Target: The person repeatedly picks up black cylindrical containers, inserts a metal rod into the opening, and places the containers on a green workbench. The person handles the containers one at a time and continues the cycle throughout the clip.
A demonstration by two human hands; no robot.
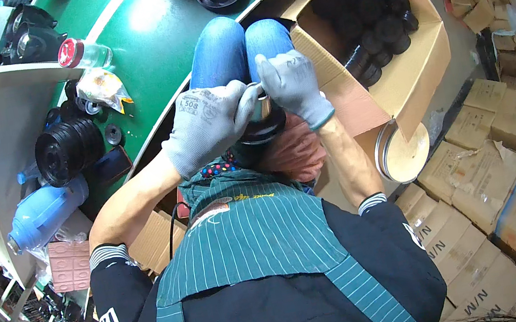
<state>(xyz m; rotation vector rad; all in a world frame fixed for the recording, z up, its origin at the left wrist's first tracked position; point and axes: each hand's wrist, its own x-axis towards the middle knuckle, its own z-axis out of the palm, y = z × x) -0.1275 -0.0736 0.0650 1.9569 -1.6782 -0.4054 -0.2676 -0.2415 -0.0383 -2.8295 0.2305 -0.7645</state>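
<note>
Both gloved hands clamp one black round part (264,127) over the lap: left hand (207,125) wraps its side, right hand (293,86) presses on top. Green table edge (130,25) close on the left, open cardboard box (415,71) w/ black parts hard on the right; little room between.

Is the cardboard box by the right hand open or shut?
Open. The cardboard box has its flaps folded outward, and stacked black round parts show inside, just beyond the right hand.
</note>
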